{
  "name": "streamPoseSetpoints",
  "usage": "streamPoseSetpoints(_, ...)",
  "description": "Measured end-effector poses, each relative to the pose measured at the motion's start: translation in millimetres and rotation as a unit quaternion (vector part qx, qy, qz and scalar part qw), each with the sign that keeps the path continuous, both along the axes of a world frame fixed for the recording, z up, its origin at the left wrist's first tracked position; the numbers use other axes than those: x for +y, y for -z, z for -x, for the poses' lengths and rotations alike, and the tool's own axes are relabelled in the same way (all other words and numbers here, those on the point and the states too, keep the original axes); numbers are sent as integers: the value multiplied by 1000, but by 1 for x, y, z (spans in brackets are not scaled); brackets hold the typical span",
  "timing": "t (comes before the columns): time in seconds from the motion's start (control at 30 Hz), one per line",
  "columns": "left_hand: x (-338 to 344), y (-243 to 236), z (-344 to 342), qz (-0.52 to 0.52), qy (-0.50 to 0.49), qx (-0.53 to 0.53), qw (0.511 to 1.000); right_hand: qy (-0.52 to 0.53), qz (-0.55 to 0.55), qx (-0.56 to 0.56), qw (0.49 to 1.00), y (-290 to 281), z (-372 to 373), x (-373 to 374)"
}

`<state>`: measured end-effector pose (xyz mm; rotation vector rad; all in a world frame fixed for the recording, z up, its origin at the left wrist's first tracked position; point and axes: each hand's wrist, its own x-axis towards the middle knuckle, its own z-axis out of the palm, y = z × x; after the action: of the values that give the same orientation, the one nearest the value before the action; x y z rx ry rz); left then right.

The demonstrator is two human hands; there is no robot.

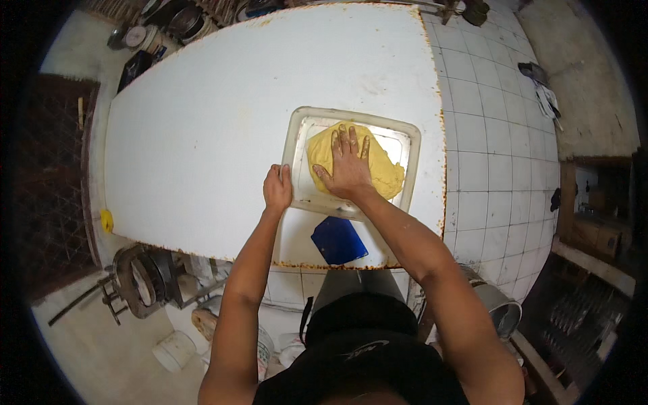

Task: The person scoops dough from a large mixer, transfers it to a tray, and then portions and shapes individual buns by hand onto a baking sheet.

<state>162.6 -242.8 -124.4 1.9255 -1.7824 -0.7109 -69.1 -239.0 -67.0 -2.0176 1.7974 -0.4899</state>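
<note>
yellow dough (383, 169) is lying in the tray (351, 115) directly beneath the flat, finger-spread right hand (348, 169), slanting far-left to near-right, while the left hand (277, 190) is touching the tray's left side, grip unclear.

On the bench (196, 142) before me sits the tray (291, 138) with the dough (383, 170) in it, my right grip (349, 170) on the dough, my left grip (277, 187) at the tray's left rim, the sheet (339, 240) between tray and me.

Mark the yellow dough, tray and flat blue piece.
Yellow dough (384, 165): head view, exposed right part.
Tray (291, 146): head view, left rim.
Flat blue piece (339, 240): head view, middle of upper face.
</note>
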Motion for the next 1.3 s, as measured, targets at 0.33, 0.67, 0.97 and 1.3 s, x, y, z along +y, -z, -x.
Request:
streamPoseSetpoints(0.33,-17,4,10,-13,15,100,995,312,-159,-244,904,75,180,103)
streamPoseSetpoints(0.67,-4,-91,129,14,104,152,983,320,8,-377,869,69,268,160)
streamPoseSetpoints(0.97,89,-158,543,60,282,52,956,478,74,-385,786,-15,615,353)
streamPoseSetpoints(1.3,189,-150,980,-95,460,340,815,651,223,-161,708,-131,912,570)
